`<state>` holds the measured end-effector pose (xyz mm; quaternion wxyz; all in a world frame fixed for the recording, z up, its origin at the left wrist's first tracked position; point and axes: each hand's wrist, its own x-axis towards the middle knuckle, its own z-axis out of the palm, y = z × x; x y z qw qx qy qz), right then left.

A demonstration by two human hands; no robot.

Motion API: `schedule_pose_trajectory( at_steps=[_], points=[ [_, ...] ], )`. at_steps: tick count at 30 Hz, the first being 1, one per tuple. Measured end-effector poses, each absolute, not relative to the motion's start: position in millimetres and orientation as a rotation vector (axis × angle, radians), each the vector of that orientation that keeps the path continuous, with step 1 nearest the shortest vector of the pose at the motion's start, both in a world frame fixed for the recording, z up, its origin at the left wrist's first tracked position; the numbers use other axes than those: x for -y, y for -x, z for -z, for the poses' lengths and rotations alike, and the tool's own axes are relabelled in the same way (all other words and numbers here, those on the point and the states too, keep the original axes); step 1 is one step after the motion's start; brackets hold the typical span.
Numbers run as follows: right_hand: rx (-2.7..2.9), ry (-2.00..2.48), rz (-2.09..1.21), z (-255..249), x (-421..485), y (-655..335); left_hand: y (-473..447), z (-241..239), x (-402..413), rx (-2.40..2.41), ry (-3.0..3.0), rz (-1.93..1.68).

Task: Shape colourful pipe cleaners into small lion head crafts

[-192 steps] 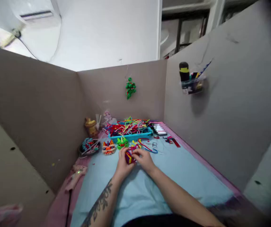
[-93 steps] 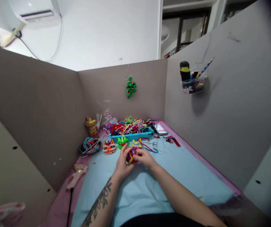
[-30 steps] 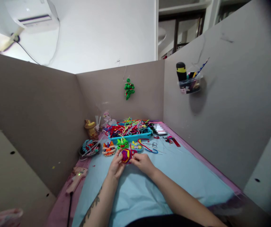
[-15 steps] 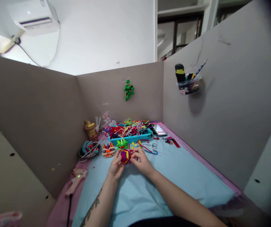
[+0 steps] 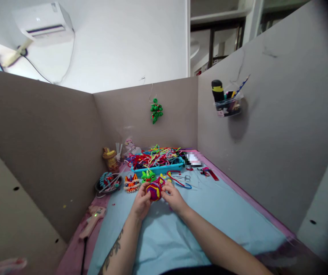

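Note:
A small purple, red and yellow pipe-cleaner figure (image 5: 154, 190) is held between both hands above the light blue cloth (image 5: 198, 225). My left hand (image 5: 141, 201) pinches its left side, and my right hand (image 5: 174, 195) pinches its right side. Just behind the hands stand a green pipe-cleaner figure (image 5: 148, 175) and an orange one (image 5: 131, 182). A blue tray (image 5: 158, 169) heaped with coloured pipe cleaners sits further back.
Grey cardboard walls enclose the desk on three sides. A hot glue gun (image 5: 92, 224) lies at the left edge, near a dark bowl (image 5: 108, 181) and a yellow bottle (image 5: 110, 159). Scissors (image 5: 184, 178) and red clips (image 5: 208, 172) lie right of the tray. A pen holder (image 5: 228, 105) hangs on the right wall.
Both hands kept hold of the figure, turning and working it in place. The view tilted slightly upward.

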<state>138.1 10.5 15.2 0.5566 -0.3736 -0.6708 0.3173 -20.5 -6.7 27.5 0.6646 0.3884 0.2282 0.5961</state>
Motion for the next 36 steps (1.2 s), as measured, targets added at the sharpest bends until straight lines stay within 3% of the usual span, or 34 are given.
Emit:
schedule_pose_trajectory(
  at_steps=[11, 20, 26, 36],
  points=[
    [1.403, 0.885, -0.959, -24.3, -5.1, -140.4, 21.3, -27.8, 8.9, -0.498, -0.992, -1.285],
    [1.462, 0.917, -0.672, -26.0, -4.9, -146.0, 21.3, -32.4, 12.3, -0.517, -0.946, -1.261],
    [1.481, 0.888, -0.851, -22.9, -6.9, -144.9, 22.9, -30.7, 12.7, -0.529, -1.031, -1.204],
    [1.478, 0.838, -0.871, -26.7, -4.9, -141.4, 26.6, -28.7, 9.5, -0.556, -1.073, -1.201]
  ],
)
